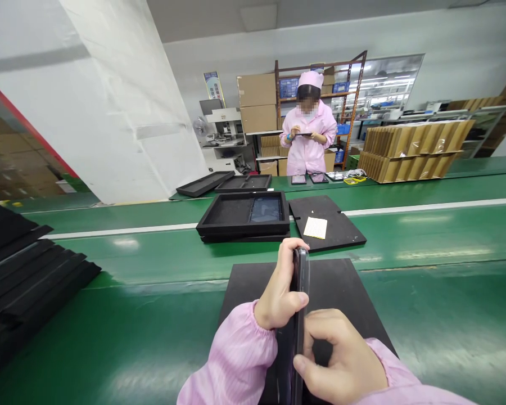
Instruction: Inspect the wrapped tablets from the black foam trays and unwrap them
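A dark tablet (302, 292) stands on edge, its narrow side turned up toward me. My left hand (283, 292) grips its far part, with fingers over the far corner and the thumb on the upper edge. Nearer to me, my right hand (341, 354) has its thumb and bent index finger against the tablet's edge and right side. A flat black foam board (337, 281) lies beneath both hands. The tablet's screen side is mostly hidden at this steep angle.
Beyond the board, a black foam tray (219, 225) holds another tablet (265, 210). Beside it lies a black panel (341, 228) with a paper label (316, 228). Black foam trays (25, 287) are stacked at left. Across the green bench, a co-worker (307, 124) handles a device near cardboard dividers (413, 149).
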Motion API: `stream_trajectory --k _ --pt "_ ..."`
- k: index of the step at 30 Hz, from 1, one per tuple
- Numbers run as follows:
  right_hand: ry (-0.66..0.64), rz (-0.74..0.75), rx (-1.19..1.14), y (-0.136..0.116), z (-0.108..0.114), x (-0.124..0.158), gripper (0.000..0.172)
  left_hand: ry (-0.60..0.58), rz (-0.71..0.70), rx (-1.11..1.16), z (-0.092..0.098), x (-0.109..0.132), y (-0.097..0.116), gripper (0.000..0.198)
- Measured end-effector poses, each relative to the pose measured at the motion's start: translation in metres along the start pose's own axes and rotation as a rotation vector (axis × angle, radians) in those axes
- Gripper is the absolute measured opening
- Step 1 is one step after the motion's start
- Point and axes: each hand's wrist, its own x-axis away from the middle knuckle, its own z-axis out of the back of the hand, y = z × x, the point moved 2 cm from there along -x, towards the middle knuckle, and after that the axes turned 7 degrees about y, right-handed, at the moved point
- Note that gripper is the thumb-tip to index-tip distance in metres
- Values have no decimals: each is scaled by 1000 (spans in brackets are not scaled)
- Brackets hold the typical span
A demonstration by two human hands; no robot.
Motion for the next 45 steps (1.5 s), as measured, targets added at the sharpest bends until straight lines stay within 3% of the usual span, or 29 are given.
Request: stream_trajectory --k 9,16,22,29,42,45 --pt "-52 -41 16 -13 2 -10 28 84 23 41 -5 0 1 45" --pt "117 62 -33 -8 -2 0 17 102 -37 -11 -5 5 -4 41" --pt "145 64 -66 -4 -5 1 18 148 15 -43 -5 5 -1 34" --pt "-72 -4 4 -20 2 -7 23 158 82 -28 -6 4 0 31" --pt "-96 -48 1 -27 -2 -6 26 198 59 145 -7 3 14 19" --pt "-56 -40 -69 -10 -12 -4 12 256 47 353 6 1 14 20"
